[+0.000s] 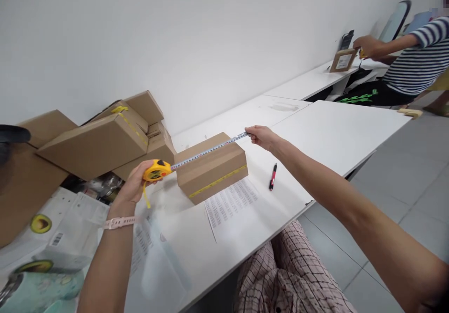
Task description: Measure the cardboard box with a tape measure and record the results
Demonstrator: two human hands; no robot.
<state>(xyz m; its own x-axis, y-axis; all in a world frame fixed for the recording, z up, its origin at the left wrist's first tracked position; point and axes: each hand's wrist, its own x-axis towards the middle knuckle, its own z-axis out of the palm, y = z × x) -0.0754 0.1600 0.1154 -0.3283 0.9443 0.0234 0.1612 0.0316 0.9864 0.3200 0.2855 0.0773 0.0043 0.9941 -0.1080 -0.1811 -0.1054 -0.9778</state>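
Observation:
My left hand (135,185) grips a yellow tape measure case (156,170) just left of a sealed cardboard box (210,168) on the white table (315,135). The metal tape blade (206,152) runs from the case across the box's top. My right hand (260,136) pinches the blade's far end just past the box's right edge. A pink band sits on my left wrist.
A red and black pen (272,177) lies right of the box, printed sheets (229,205) in front of it. Stacked cardboard boxes (101,140) and white cartons (63,229) crowd the left. A person in a striped shirt (417,60) works at the far table.

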